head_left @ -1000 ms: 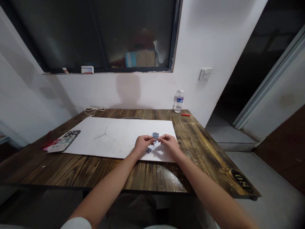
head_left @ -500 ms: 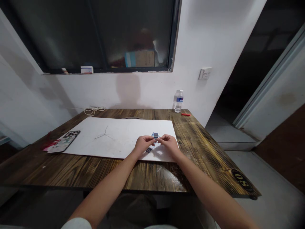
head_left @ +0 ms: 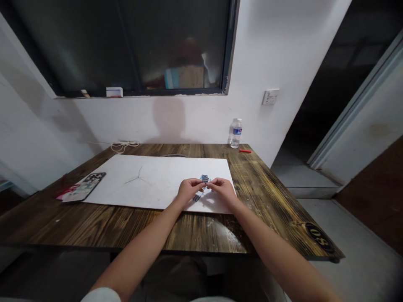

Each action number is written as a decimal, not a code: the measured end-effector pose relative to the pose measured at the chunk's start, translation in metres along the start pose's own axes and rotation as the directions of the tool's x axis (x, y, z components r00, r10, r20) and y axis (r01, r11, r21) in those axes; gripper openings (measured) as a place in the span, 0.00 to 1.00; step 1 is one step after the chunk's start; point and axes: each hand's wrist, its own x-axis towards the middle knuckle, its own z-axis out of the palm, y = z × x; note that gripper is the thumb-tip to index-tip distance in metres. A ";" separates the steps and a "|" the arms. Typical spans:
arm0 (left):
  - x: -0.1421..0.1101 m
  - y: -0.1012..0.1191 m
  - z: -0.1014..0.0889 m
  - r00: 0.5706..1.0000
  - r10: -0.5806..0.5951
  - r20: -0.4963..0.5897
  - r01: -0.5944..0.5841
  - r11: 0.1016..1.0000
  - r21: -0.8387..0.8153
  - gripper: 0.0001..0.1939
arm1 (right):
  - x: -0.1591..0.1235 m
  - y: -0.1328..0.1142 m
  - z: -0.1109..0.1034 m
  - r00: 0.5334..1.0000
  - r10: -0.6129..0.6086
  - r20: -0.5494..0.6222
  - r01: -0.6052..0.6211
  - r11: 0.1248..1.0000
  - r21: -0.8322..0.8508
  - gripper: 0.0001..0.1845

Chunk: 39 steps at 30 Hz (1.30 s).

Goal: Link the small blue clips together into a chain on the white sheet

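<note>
My left hand (head_left: 189, 189) and my right hand (head_left: 223, 190) are close together over the right part of a large white sheet (head_left: 151, 180). Their fingertips pinch a small blue-and-dark printed piece (head_left: 205, 179) from both sides. A second small dark-blue piece (head_left: 197, 198) lies on the sheet just below, beside my left hand. Blue marks show between my hands, but their shape is too small to tell. The sheet rests on a dark wooden table (head_left: 126, 226).
A phone in a patterned case (head_left: 85, 186) lies at the sheet's left edge, over a red-and-white scrap. A water bottle (head_left: 236, 133) and a small red stick (head_left: 245, 151) stand at the table's back right. A white cord (head_left: 122, 146) runs behind the table.
Both hands stay almost in place. The piece between my fingers looks smaller and sharper than a second ago, and the blue marks below it have shrunk.
</note>
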 end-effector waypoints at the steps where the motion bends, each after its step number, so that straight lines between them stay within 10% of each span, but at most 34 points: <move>1: 0.000 0.000 0.000 1.000 -0.001 -0.012 0.001 1.000 -0.004 0.17 | 0.001 -0.002 -0.002 1.000 -0.008 -0.002 0.008 1.000 0.006 0.16; 12: 0.007 -0.008 -0.006 0.986 -0.029 -0.165 0.012 0.995 -0.102 0.17 | 0.020 -0.004 -0.045 0.982 -0.122 -0.144 0.080 0.959 -0.270 0.14; 23: 0.015 -0.006 -0.017 0.949 -0.072 -0.307 0.028 0.989 -0.147 0.16 | 0.013 0.010 -0.047 0.999 -0.037 0.040 0.054 0.542 -0.839 0.11; 39: 0.013 -0.005 -0.014 0.952 -0.068 -0.299 0.022 0.988 -0.156 0.17 | 0.006 -0.002 -0.035 0.990 0.135 0.046 -0.018 0.437 -0.899 0.13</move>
